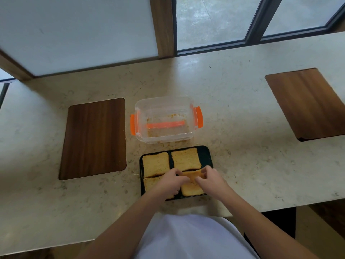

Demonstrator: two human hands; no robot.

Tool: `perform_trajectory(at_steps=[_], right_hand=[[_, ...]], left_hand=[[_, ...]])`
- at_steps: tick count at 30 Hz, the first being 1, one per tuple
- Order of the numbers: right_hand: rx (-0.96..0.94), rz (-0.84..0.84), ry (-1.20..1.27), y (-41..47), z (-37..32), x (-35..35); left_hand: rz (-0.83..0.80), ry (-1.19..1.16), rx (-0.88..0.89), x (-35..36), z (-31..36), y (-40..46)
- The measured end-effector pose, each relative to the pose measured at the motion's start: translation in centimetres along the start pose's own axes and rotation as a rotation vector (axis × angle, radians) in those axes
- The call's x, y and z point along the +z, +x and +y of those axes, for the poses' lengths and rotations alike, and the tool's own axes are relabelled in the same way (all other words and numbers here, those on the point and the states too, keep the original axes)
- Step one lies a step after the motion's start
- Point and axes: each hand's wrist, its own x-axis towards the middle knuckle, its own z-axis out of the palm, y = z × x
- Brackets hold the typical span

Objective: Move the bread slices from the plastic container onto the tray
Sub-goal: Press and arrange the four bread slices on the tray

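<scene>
Dark wood panel (93, 139) we see at the left of the table (233, 131). Next the plastic container (166, 119) holds only crumbs. Just before it, the tray (206, 154) carries the bread slices (155, 162). Our left hand (170, 181) and right hand (210, 177) pinch one slice (193, 186) together.

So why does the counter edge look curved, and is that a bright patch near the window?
Head view: the wide-angle lens bows the countertop and the window frames; soft daylight through the glass leaves a pale sheen on the stone behind the plastic container; shadows are faint; the bread slices look slightly soft rather than crisp.
</scene>
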Motion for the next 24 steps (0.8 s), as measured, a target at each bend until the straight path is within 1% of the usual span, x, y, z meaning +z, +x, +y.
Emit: perform_trajectory(at_steps=[8, 13, 19, 24], right_hand=[[-0.027, -0.033, -0.006, 0.0, -0.6, 1.1], [-0.008, -0.039, 0.034, 0.5, -0.6, 0.6], [-0.023, 0.002, 0.088, 1.7, -1.5, -0.5], [0.010, -0.014, 0.099, 1.9, -2.2, -0.6]], left_hand=[[-0.006, 0.024, -0.003, -1.7, -0.3, -0.3], [0.043, 0.041, -0.020, -2.4, -0.4, 0.2], [0.074, -0.022, 0.002, -2.4, 0.6, 0.7], [0.073, -0.070, -0.016, -1.8, 1.2, 0.8]])
